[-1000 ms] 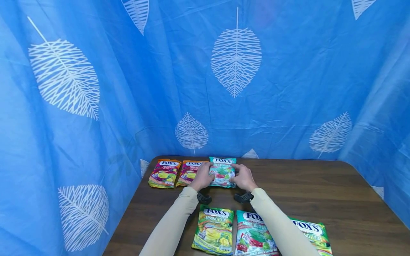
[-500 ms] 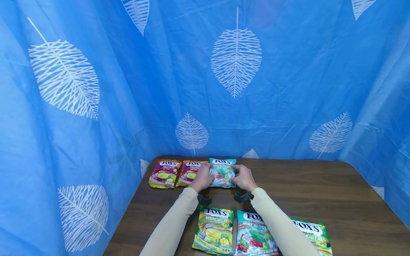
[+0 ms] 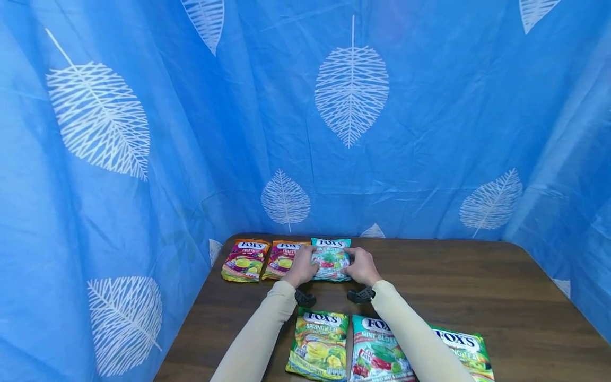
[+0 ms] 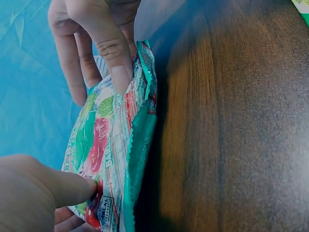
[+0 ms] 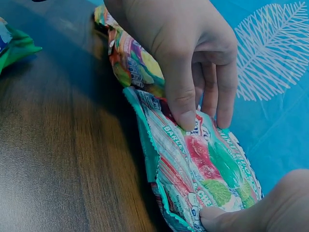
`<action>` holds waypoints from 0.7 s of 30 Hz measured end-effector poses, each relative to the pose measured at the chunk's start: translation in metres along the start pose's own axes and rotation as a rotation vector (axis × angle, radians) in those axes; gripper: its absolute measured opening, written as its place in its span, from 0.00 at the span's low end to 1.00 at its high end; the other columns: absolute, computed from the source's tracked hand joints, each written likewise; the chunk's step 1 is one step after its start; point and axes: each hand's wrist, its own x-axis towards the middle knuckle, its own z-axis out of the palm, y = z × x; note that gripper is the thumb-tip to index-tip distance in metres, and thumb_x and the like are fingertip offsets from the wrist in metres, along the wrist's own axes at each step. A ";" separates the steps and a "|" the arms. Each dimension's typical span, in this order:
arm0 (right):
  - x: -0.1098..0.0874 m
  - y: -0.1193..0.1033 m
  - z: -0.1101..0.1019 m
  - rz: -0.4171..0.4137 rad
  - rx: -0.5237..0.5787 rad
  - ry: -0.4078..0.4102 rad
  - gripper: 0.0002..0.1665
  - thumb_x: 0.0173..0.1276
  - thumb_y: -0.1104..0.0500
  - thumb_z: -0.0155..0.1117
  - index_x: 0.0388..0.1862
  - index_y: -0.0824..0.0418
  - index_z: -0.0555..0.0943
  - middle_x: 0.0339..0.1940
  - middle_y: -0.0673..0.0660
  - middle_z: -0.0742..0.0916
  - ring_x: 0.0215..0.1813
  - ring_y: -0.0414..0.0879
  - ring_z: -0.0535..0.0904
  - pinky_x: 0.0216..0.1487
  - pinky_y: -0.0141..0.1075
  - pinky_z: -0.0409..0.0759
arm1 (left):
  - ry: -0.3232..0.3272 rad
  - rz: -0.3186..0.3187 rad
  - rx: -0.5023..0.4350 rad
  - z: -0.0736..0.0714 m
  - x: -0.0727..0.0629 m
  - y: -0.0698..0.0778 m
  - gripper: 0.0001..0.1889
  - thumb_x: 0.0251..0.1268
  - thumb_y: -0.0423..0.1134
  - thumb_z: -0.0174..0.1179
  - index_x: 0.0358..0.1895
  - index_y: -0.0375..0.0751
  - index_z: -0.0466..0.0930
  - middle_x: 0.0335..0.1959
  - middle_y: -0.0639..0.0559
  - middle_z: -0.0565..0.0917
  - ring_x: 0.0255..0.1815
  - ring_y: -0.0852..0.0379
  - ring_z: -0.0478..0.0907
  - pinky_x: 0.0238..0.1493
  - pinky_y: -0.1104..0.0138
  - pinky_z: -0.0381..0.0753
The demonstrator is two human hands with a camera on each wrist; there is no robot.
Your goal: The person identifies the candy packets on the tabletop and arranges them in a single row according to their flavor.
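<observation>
A teal Fox's mint candy bag (image 3: 330,261) lies at the back of the table, its printed face up. On its left side my left hand (image 3: 303,266) grips it, thumb on top; my right hand (image 3: 363,267) grips the opposite side the same way. In the left wrist view the thumb (image 4: 72,189) presses the bag's face near its sealed edge. The right wrist view has the right thumb (image 5: 251,212) on a corner of the bag (image 5: 212,166). Fingertips under the far sides are partly hidden.
Left of that bag, two orange-purple fruit candy bags (image 3: 244,261) (image 3: 281,260) lie in line. Nearer me are a spring tea bag (image 3: 319,345), another mint bag (image 3: 379,350) and a second spring tea bag (image 3: 465,350), partly covered by my right sleeve. A blue leaf-print curtain (image 3: 406,175) surrounds the wooden table (image 3: 477,286).
The mint bag at the back has shifted very slightly toward me and left, both hands staying on it. The other bags have not moved.
</observation>
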 end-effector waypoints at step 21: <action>0.002 -0.001 -0.002 0.029 -0.032 -0.030 0.37 0.65 0.73 0.78 0.74 0.74 0.78 0.71 0.75 0.80 0.71 0.68 0.76 0.71 0.62 0.75 | -0.013 -0.021 0.033 0.003 0.000 0.001 0.25 0.79 0.27 0.64 0.75 0.28 0.74 0.69 0.31 0.73 0.70 0.37 0.74 0.69 0.46 0.79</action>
